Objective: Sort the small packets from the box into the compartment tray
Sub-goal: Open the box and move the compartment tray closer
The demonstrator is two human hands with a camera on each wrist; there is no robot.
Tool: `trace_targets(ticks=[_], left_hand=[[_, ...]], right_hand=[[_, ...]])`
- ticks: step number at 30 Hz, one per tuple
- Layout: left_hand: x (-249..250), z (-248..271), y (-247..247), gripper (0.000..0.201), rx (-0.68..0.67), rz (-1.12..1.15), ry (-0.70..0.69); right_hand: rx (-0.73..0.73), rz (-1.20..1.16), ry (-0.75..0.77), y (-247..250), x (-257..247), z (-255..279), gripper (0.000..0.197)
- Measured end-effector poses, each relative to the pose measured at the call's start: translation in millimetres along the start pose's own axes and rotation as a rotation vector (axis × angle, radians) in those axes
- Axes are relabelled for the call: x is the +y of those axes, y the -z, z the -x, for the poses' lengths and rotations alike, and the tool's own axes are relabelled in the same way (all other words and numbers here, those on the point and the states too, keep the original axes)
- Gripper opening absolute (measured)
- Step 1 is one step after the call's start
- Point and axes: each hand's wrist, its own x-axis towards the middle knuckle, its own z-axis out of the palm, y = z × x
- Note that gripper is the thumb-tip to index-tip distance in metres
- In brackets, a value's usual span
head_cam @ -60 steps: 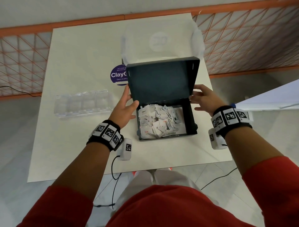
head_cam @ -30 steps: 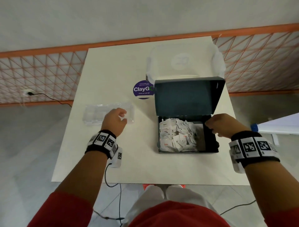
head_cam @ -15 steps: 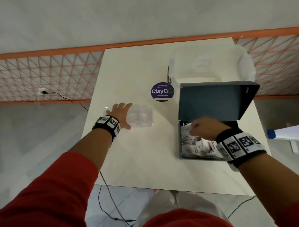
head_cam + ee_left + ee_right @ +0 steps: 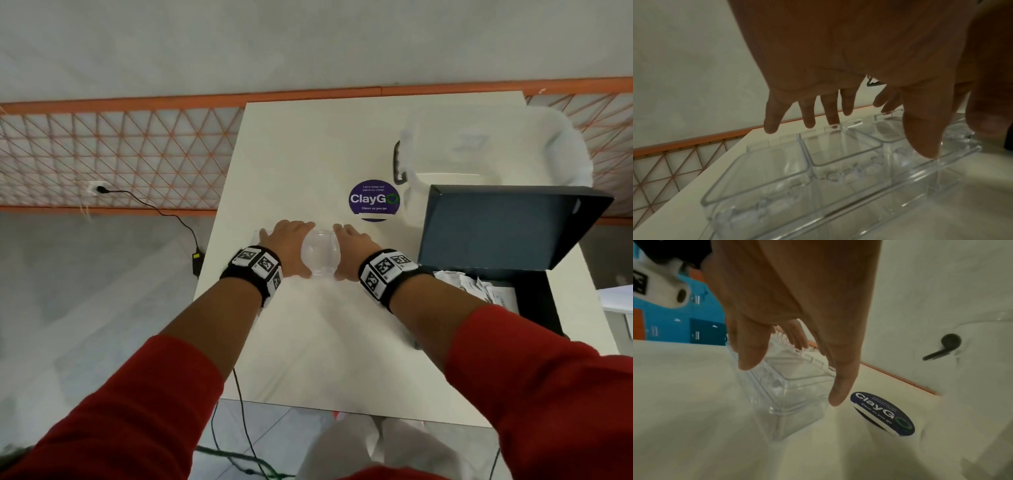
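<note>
Both hands span the clear compartment tray [image 4: 320, 253] near the desk's [image 4: 308, 342] left edge — left hand [image 4: 289, 247] and right hand [image 4: 349, 247] with fingers spread, thumbs on its near rim — probably opening or repositioning it before taking packets [image 4: 479, 286] from the box [image 4: 513, 226].

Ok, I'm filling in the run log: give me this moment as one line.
stage: positioning tray | left hand: over compartment tray | right hand: at its right end | box: open, packets inside
</note>
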Motion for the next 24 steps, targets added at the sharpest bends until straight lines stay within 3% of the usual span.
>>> trace_targets(ticks=[2, 14, 20, 24], left_hand=[[0.4, -0.5, -2.9, 0.115, -0.015, -0.027, -0.028], [-5.0, 0.9, -3.9, 0.110, 0.112, 0.031, -0.112], [-6.9, -1.5, -1.1, 0.109, 0.046, 0.001, -0.169], [-8.1, -2.5, 0.9, 0.098, -0.029, -0.152, -0.245]], right_hand=[[0.011, 0.031, 0.002, -2.8, -0.6, -3.4, 0.096], [0.113, 0.114, 0.002, 0.8, -8.0, -7.9, 0.090], [0.084, 0.037, -0.053, 6.9, -3.3, -4.9, 0.079], [0.030, 0.031, -0.118, 7.0, -3.5, 1.4, 0.060]])
